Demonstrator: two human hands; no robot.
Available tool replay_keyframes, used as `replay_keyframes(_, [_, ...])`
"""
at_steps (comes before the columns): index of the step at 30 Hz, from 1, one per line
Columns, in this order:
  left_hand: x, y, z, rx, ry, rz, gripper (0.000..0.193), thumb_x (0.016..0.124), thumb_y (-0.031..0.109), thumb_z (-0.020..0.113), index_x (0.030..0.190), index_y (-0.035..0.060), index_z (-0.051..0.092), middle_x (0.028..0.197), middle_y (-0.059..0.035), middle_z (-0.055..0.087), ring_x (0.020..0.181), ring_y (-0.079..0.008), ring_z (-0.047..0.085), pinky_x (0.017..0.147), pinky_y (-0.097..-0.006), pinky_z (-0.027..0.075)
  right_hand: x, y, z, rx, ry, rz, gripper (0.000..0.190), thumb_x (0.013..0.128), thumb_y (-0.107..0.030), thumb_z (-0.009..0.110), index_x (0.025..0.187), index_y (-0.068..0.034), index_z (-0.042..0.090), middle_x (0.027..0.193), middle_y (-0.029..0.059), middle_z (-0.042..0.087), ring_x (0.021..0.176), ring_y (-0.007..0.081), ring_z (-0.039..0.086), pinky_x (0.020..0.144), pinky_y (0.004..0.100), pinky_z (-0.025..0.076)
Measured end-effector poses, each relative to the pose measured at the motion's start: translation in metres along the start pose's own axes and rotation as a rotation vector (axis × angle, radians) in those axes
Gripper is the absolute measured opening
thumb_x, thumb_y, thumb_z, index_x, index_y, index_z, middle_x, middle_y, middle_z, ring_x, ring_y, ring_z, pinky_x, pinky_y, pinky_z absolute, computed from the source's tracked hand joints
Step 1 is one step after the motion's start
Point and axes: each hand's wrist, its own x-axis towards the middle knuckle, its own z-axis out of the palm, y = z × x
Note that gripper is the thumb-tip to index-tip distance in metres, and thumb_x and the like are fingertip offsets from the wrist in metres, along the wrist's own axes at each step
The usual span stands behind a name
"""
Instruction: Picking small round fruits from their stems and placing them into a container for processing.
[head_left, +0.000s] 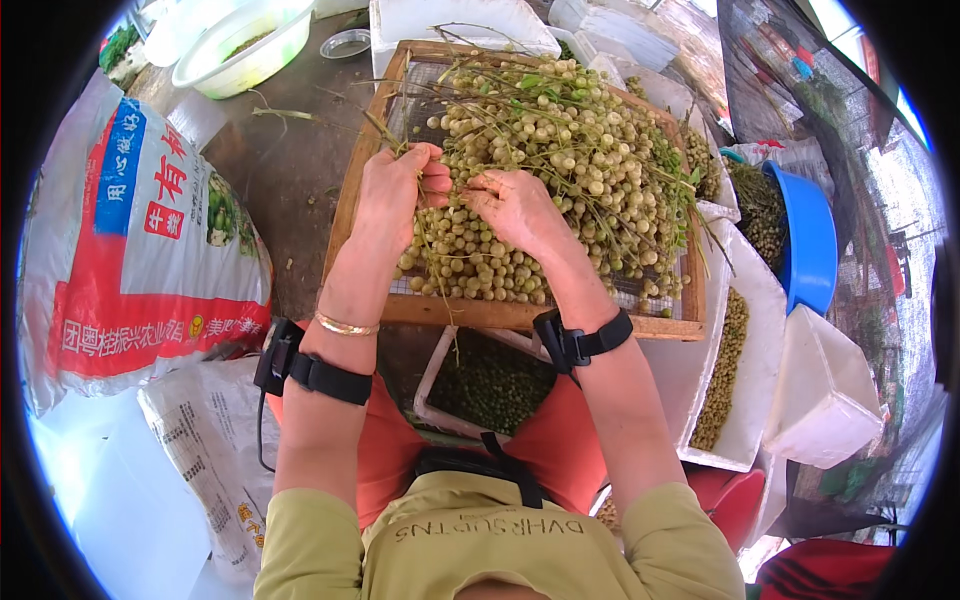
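My left hand (397, 184) pinches a thin green stem (427, 247), which hangs down past the frame's front edge. My right hand (517, 206) is just to the right, fingers bent together at the heap. Whether a berry or stalk is between its fingertips is hidden. Both are above a pile of pale yellow-green, round fruits (480, 270), many still on twigs. The heap lies on a wooden-framed mesh sieve (510, 310). Bare twigs (480, 112) and a few green leaves (531, 80) lie across its top.
Under the sieve stands a foam box of small dark green fruits (491, 382). Foam boxes, one with loose fruits (724, 367), and a blue basin (814, 240) line the right. A printed plastic sack (202, 277) stands left; a pale basin (247, 56) sits behind.
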Motion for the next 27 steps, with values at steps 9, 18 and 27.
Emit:
replay_keyframes(9, [0.007, 0.009, -0.015, -0.001, 0.104, 0.058, 0.016, 0.087, 0.013, 0.048, 0.087, -0.0016, 0.053, 0.073, -0.0095, 0.057, 0.059, -0.0151, 0.056, 0.049, -0.0279, 0.048, -0.016, -0.005, -0.013, -0.019, -0.117, 0.177, 0.025, 0.076, -0.022, 0.061, 0.089, 0.0, 0.063, 0.088, 0.0162, 0.061, 0.074, 0.0286, 0.06, 0.067, 0.0336, 0.046])
replay_keyframes(18, [-0.003, 0.023, -0.02, -0.12, 0.092, 0.07, 0.017, 0.084, 0.016, 0.053, 0.091, 0.0012, 0.056, 0.076, -0.0082, 0.059, 0.062, -0.0144, 0.056, 0.052, -0.0273, 0.046, -0.037, -0.005, -0.035, -0.153, 0.139, 0.045, 0.035, 0.077, -0.017, 0.061, 0.109, -0.004, 0.056, 0.105, 0.016, 0.056, 0.08, 0.0233, 0.061, 0.072, 0.0352, 0.047])
replay_keyframes(27, [-0.019, 0.036, -0.044, -0.194, -0.064, 0.01, 0.016, 0.084, 0.017, 0.053, 0.085, 0.0013, 0.056, 0.064, -0.0057, 0.054, 0.056, -0.0129, 0.053, 0.049, -0.0283, 0.045, -0.008, -0.016, -0.008, -0.189, 0.19, -0.305, 0.016, 0.078, -0.007, 0.048, 0.086, -0.001, 0.061, 0.081, 0.0194, 0.06, 0.079, 0.0347, 0.058, 0.07, 0.039, 0.046])
